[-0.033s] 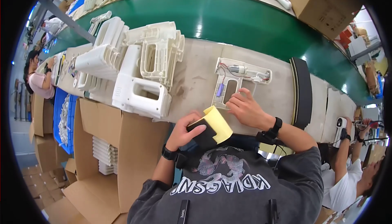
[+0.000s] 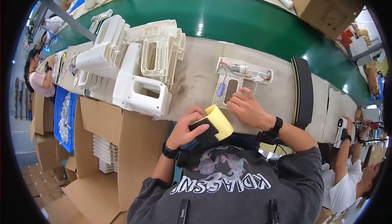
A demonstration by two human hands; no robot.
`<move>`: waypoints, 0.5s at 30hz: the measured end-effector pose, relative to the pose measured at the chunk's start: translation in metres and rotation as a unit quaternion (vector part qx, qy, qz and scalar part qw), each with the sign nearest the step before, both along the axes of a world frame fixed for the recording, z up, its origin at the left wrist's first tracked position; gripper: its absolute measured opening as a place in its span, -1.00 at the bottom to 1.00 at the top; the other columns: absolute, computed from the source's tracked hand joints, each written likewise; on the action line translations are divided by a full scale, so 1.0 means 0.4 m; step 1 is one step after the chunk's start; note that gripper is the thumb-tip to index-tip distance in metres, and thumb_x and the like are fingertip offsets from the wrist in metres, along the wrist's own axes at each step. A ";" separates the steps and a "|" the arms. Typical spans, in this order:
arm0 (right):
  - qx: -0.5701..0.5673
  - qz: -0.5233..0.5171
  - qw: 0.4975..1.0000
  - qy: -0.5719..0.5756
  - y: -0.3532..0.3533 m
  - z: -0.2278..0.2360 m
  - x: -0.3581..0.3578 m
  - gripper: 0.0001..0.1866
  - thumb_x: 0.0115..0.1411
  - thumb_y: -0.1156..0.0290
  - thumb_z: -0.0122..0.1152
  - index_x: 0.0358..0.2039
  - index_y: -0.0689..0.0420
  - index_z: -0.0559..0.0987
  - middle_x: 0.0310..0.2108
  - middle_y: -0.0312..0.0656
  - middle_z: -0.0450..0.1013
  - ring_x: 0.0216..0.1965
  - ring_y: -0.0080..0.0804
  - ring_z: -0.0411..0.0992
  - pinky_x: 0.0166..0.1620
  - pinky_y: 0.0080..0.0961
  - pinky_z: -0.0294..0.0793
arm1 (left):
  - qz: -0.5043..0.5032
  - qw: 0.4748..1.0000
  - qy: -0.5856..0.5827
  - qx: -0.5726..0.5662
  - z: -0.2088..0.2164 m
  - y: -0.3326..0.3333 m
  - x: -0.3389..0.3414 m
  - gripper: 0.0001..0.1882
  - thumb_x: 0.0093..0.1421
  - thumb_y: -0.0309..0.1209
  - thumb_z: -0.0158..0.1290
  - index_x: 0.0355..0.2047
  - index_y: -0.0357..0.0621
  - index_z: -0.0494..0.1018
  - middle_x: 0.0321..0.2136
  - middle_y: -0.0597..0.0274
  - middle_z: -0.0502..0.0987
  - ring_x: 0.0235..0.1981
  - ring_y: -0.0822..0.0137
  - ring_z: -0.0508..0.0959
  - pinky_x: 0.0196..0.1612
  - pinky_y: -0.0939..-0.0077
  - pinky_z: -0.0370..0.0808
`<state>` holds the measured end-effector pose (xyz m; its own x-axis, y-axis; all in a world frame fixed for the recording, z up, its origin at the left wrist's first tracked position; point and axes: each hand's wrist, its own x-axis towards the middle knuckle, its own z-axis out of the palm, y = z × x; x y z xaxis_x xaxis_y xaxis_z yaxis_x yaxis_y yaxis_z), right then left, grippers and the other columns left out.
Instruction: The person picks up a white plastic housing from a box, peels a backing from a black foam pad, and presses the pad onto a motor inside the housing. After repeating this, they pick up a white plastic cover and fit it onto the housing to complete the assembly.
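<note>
My left hand (image 2: 185, 129) is closed around a bent sheet of black foam (image 2: 207, 133) with yellow backing paper (image 2: 220, 122) on its inner side. To its right, my right hand (image 2: 247, 109) has its fingers curled at the lower end of a white plastic housing half (image 2: 234, 79); the fingertips hide whatever they pinch. That housing lies inner side up on the worktable. It has a handle loop and holds a small motor (image 2: 237, 69), red and dark wires, and a purple-wrapped part (image 2: 221, 89) in the handle.
Stacked white housing shells (image 2: 155, 56) stand left on the worktable (image 2: 196, 69). Dark foam strips (image 2: 303, 93) lie right. A green conveyor belt (image 2: 200, 17) runs behind. An open cardboard box (image 2: 141, 150) stands at lower left. Another person's hand (image 2: 347, 128) is far right.
</note>
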<state>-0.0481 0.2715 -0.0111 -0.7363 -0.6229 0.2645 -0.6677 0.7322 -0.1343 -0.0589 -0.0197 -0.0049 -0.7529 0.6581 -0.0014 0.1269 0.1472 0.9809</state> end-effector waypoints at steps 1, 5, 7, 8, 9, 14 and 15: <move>-0.003 0.001 1.000 -0.004 -0.001 -0.008 0.008 -0.75 0.09 0.29 0.28 -0.22 0.09 0.55 -0.30 -0.33 0.42 -0.06 -0.41 0.38 0.28 -0.19 0.05 | 0.001 1.000 -0.004 -0.003 0.017 0.015 -0.008 -0.83 0.18 -0.42 0.20 -0.32 -0.23 0.46 0.03 0.09 0.48 0.03 0.24 0.47 0.10 0.41 0.35; -0.020 -0.007 1.000 -0.014 0.001 -0.024 0.011 -0.74 0.05 0.37 0.24 -0.21 0.10 0.56 -0.30 -0.33 0.43 -0.04 -0.40 0.39 0.29 -0.18 0.04 | -0.053 0.967 0.242 -0.068 0.034 0.080 -0.034 -0.75 0.14 -0.40 0.23 -0.39 -0.26 0.38 0.29 -0.07 0.24 0.31 -0.07 0.22 0.30 0.13 0.19; -0.025 -0.008 1.000 -0.014 0.002 -0.024 0.013 -0.74 0.04 0.40 0.23 -0.21 0.10 0.57 -0.30 -0.33 0.44 -0.04 -0.40 0.39 0.29 -0.18 0.04 | -0.096 0.960 0.242 -0.098 0.021 0.098 -0.035 -0.72 0.16 -0.40 0.21 -0.44 -0.26 0.32 0.36 -0.14 0.12 0.41 -0.15 0.06 0.38 0.04 0.08; -0.041 -0.015 0.999 -0.026 0.000 -0.024 0.015 -0.72 0.01 0.44 0.25 -0.20 0.11 0.58 -0.27 -0.33 0.46 -0.01 -0.39 0.39 0.30 -0.18 0.05 | -0.100 0.960 0.241 -0.100 0.017 0.101 -0.035 -0.72 0.16 -0.40 0.21 -0.44 -0.26 0.32 0.36 -0.14 0.12 0.41 -0.15 0.06 0.38 0.04 0.08; -0.056 -0.022 0.997 -0.037 -0.002 -0.025 0.017 -0.69 -0.03 0.47 0.27 -0.20 0.12 0.60 -0.24 -0.33 0.48 0.01 -0.37 0.38 0.30 -0.18 0.06 | -0.110 0.953 0.256 -0.117 0.015 0.104 -0.036 -0.73 0.17 -0.40 0.21 -0.42 -0.26 0.32 0.36 -0.15 0.13 0.40 -0.14 0.06 0.38 0.03 0.07; -0.088 -0.039 0.995 -0.039 -0.005 -0.038 0.023 -0.69 0.01 0.44 0.27 -0.17 0.11 0.59 -0.21 -0.31 0.50 0.03 -0.38 0.38 0.29 -0.18 0.08 | -0.131 0.942 0.272 -0.144 0.010 0.118 -0.041 -0.74 0.20 -0.39 0.18 -0.38 -0.28 0.32 0.35 -0.16 0.14 0.39 -0.11 0.09 0.39 0.01 0.07; -0.100 -0.039 0.993 -0.042 -0.006 -0.039 0.024 -0.70 0.02 0.43 0.27 -0.17 0.11 0.59 -0.21 -0.31 0.50 0.03 -0.38 0.38 0.29 -0.18 0.08 | -0.127 0.946 0.264 -0.134 0.009 0.119 -0.043 -0.74 0.20 -0.39 0.18 -0.38 -0.27 0.32 0.34 -0.15 0.16 0.38 -0.12 0.11 0.39 0.01 0.08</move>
<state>-0.0387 0.2692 -0.0265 -0.8056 -0.5036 0.3120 -0.5894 0.7348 -0.3356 -0.0763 0.0278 -0.0014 -0.5118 0.8479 0.1385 0.6548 0.2806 0.7018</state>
